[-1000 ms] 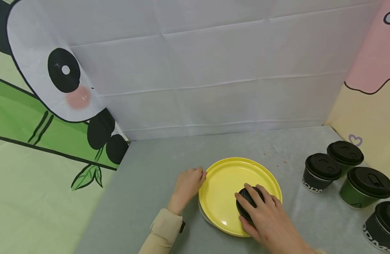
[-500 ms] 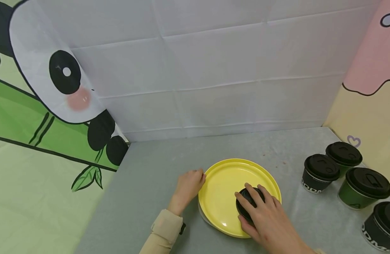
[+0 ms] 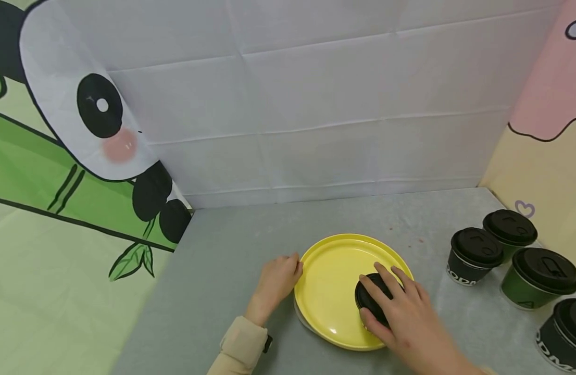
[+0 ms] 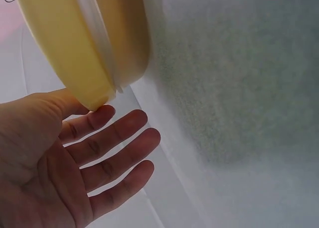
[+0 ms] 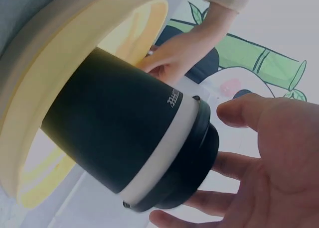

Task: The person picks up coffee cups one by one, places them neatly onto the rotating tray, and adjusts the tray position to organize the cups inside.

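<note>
My left hand (image 3: 277, 281) pinches the left rim of a round yellow plate (image 3: 323, 291) between thumb and index finger; its other fingers extend free below the rim in the left wrist view. On the right part of the plate stands a black paper cup (image 5: 117, 123), upright, with a white band and a black lid (image 5: 187, 161). My right hand (image 3: 410, 323) is spread over this lid from the right. In the right wrist view its thumb (image 5: 239, 111) is a little apart from the lid, and the fingertips are partly hidden behind it.
Several lidded cups stand at the right, among them a black cup (image 3: 471, 263), a green cup (image 3: 527, 286) and another black cup (image 3: 562, 338). A pale base (image 3: 304, 319) shows under the plate. A white cloth wall (image 3: 316, 104) closes off the back of the grey table (image 3: 232, 234).
My right hand and the black cup on the plate have shifted slightly to the right. My left hand stays at the plate's rim, a touch lower.
</note>
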A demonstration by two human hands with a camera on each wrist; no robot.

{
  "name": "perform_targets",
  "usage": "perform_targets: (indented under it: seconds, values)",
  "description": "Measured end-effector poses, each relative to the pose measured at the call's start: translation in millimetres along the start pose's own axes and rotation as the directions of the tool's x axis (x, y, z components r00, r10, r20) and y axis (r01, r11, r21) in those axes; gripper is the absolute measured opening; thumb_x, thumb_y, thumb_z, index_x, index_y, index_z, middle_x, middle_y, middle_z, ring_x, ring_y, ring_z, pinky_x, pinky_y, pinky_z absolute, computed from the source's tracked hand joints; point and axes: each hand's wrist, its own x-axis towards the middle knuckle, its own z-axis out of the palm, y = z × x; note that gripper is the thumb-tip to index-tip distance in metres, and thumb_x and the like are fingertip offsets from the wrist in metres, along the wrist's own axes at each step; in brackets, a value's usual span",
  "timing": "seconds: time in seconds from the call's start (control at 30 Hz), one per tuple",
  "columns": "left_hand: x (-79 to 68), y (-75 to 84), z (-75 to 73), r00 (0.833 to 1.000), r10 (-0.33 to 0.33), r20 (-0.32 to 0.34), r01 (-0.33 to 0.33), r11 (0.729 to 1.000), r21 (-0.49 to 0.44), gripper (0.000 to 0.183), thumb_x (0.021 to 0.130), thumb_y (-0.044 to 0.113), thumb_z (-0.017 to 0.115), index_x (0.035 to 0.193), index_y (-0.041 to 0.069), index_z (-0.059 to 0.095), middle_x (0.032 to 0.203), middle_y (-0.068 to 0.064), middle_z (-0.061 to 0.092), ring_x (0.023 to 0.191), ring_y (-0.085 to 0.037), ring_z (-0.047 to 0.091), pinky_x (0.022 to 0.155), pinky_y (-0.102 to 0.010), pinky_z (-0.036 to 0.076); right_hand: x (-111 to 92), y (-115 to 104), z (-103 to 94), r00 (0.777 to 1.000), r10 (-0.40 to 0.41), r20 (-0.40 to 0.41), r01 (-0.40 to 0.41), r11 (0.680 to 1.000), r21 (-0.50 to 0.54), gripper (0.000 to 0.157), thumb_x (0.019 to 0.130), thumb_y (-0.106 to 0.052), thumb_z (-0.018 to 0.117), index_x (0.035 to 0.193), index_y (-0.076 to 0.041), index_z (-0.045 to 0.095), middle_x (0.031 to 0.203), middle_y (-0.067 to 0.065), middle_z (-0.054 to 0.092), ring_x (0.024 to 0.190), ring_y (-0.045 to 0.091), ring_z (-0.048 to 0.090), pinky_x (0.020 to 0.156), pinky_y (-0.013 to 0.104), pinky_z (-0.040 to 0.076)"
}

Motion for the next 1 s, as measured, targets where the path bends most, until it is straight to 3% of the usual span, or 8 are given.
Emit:
perform_targets:
  seconds: [0.73, 1.0]
  values:
    - [-34.4, 13.9, -16.4, 1.000, -0.004, 0.020, 0.004, 1.000, 0.021, 0.030, 0.086, 0.017, 0.059, 0.063, 0.016, 0.040, 0.051, 0.010, 0.018, 0.042, -0.004, 0.018, 0.040, -0.020, 0.017, -6.9, 23.6, -11.6, 0.998, 0.057, -0.020, -0.057, 0.998, -0.029, 0.049, 0.088, -0.046, 0.059, 0.130, -0.020, 0.055, 0.136, 0.015, 0.043, 0.120, 0.041, 0.041, 0.083, 0.062, 0.037]
    - [-46.8, 24.8, -22.7, 0.998, -0.034, 0.056, 0.033, 0.999, 0.025, 0.029, 0.083, 0.018, 0.058, 0.062, 0.017, 0.039, 0.049, 0.009, 0.026, 0.041, -0.007, 0.022, 0.038, -0.022, 0.020, -10.1, 29.2, -14.6, 0.996, 0.086, -0.002, -0.086, 0.996, -0.021, 0.051, 0.088, -0.047, 0.057, 0.131, -0.019, 0.053, 0.139, 0.016, 0.041, 0.121, 0.043, 0.039, 0.085, 0.063, 0.035]
